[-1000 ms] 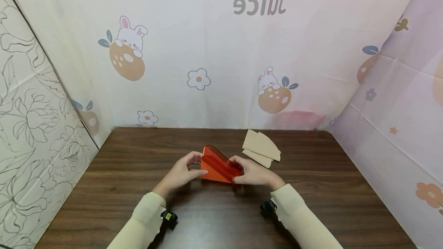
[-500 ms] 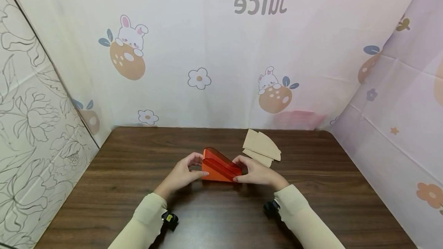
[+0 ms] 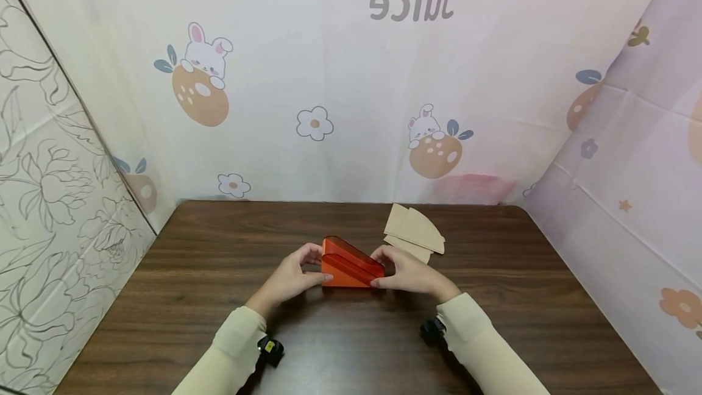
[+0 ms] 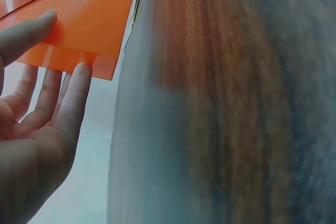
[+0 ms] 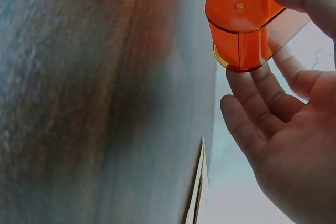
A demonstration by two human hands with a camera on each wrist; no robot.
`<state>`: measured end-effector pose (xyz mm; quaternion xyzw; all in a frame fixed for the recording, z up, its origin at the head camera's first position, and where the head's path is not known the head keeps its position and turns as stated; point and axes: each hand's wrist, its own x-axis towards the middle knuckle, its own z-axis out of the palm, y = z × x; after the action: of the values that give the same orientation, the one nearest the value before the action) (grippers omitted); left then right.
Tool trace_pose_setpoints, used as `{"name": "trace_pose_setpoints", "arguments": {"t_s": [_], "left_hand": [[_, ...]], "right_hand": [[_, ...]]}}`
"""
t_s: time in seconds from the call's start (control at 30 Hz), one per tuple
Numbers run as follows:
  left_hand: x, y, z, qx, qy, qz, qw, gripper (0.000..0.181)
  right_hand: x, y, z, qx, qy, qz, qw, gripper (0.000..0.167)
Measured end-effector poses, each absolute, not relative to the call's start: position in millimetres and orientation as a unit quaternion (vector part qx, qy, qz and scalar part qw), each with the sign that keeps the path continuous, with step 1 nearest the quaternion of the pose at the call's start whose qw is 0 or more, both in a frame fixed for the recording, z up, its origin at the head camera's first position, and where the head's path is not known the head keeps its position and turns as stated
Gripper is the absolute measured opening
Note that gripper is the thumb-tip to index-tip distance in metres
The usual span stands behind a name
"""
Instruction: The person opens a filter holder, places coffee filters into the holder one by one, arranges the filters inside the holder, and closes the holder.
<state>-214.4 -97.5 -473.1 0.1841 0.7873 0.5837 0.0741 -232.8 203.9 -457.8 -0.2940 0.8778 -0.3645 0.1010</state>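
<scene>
Two pinches: left hand (image 3: 290, 276), right hand (image 3: 412, 274) on translucent orange wedge-shaped plastic holder (image 3: 348, 269). Likely light, stiff, slick; hold ends.

From your head camera, you can't make out the fingertips behind the orange holder (image 3: 351, 267) on your left hand (image 3: 293, 274) and right hand (image 3: 407, 272), your sleeves (image 3: 227, 352) run off the bottom edge, and the top tan paper (image 3: 419, 230) hides part of the bottom paper (image 3: 411, 250). In your left wrist view, the top and left edges cut off the holder, and the table (image 4: 226, 108) is blurry. Your right wrist view cuts off the holder at the top and your hand at the right.
</scene>
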Motion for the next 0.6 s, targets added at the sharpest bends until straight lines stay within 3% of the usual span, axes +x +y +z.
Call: {"name": "trace_pose_setpoints", "arguments": {"t_s": [0.6], "left_hand": [[-214.2, -100.6, -478.5, 0.200, 0.798, 0.562, 0.084, 0.040]], "right_hand": [[-229.6, 205.4, -462.5, -0.298, 0.874, -0.365, 0.114, 0.038]]}}
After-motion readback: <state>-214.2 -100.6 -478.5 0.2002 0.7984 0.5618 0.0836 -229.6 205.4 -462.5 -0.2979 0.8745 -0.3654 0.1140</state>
